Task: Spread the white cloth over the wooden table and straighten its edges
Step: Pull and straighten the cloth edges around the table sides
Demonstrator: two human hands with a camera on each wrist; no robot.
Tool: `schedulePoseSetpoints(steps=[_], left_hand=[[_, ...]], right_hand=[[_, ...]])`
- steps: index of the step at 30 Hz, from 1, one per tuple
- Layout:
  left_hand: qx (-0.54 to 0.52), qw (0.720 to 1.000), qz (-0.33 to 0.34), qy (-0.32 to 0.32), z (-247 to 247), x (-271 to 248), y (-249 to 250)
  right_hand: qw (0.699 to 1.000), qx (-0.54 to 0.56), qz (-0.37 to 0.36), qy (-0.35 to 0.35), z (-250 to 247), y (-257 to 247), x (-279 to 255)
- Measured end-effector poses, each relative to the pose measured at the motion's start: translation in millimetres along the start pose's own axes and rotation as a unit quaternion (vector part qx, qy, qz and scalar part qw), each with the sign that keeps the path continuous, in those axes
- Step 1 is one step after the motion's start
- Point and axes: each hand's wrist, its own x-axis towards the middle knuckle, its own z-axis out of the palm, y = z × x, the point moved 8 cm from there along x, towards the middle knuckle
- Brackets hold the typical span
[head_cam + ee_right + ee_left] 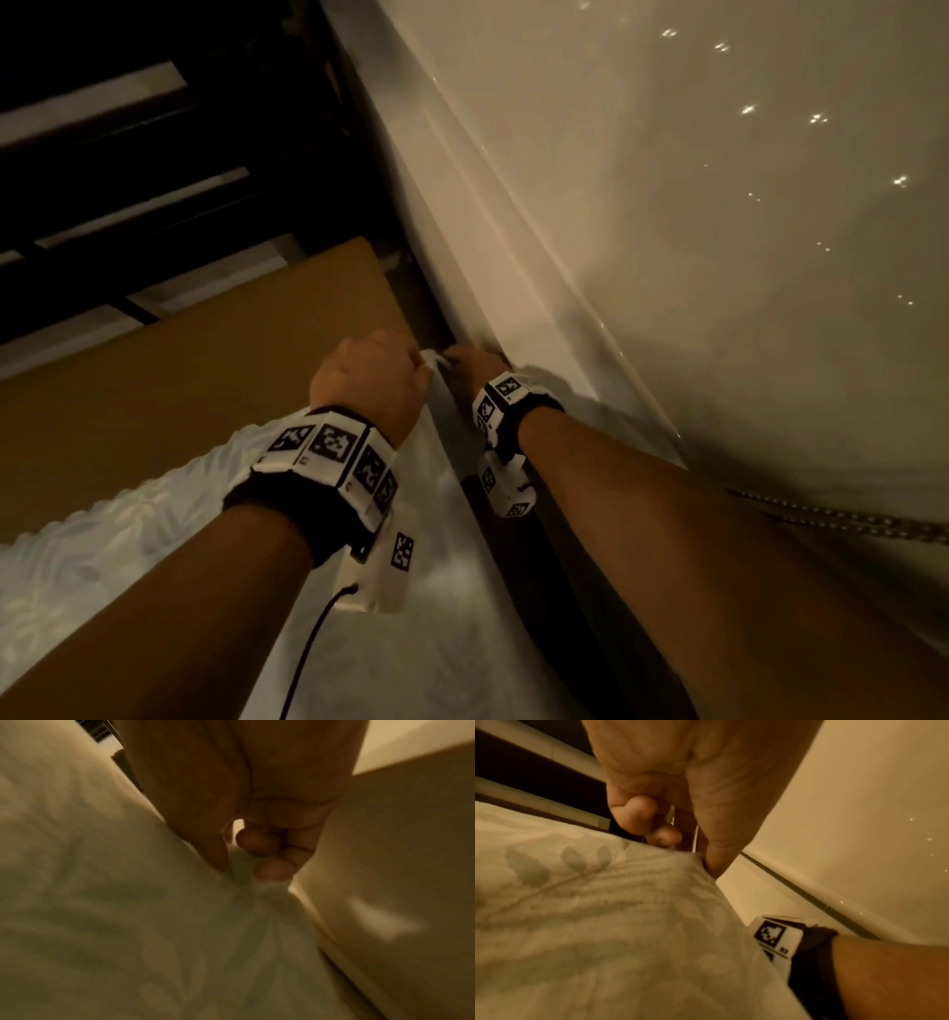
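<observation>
the biggest thing here is the pale glossy wall [719, 205] running off to the right of both hands, with little light glints on it. left of that is the worktop [179, 370], bare brown wood out ahead of and to the left of the left hand, and dark slatted stuff beyond its far edge that's too dim to make out.

the white cloth [102, 555] has a faint leaf pattern and covers the near part of the worktop, under the left forearm, and runs up to where the two hands meet. its far edge looks scalloped against the bare wood.

left hand [369, 380] is curled into a fist, knuckles up, and the left wrist view shows thumb and fingers pinching a corner of the cloth [603, 923] right at the tip. right hand [477, 360] sits just beside it, nearly touching, tucked against the gap by the wall. in the right wrist view, which is blurry, its fingertips [275, 871] and thumb are clamped on a bunched bit of cloth [128, 923] that gathers into folds right below them.

both wrists wear black bands with white marker blocks [328, 447], and a black cable [308, 647] hangs off the left one toward the person.
</observation>
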Motion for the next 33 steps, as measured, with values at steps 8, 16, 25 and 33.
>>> schedulePoseSetpoints(steps=[8,16,25,33], left_hand=[[-0.043,0.997,0.012,0.057,-25,-24,-15],[-0.09,0.993,0.021,0.079,-24,-32,-18],[-0.115,0.988,0.062,0.086,-26,-43,-21],[-0.126,0.983,0.056,0.117,-31,-49,-27]], right_hand=[[0.978,-0.181,0.053,-0.084,18,28,-26],[0.986,-0.105,0.111,-0.063,22,48,-37],[0.988,0.09,0.126,-0.018,8,16,-13],[0.962,-0.252,0.011,-0.1,23,21,-33]])
